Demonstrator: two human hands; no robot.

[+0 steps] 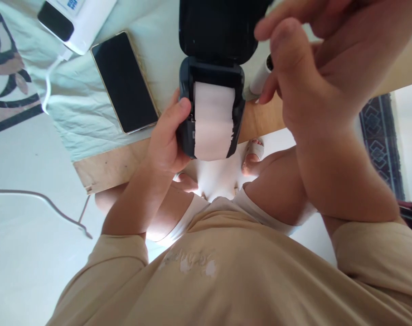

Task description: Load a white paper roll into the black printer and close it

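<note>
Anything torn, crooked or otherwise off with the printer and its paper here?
Yes. The paper strip hanging out of the open black printer has a ragged, torn right edge near its lower end. The left hand grips the printer's side; the right hand is raised beside the lid, holding nothing visible. The phone lies flat on the cloth.

Black smartphone [124,82] on pale cloth [76,117], white power bank [75,20], patterned rug [380,140]

Bright daylight, floor blown out btwn legs; near right hand [314,77] soft, slight edge stretch.
</note>
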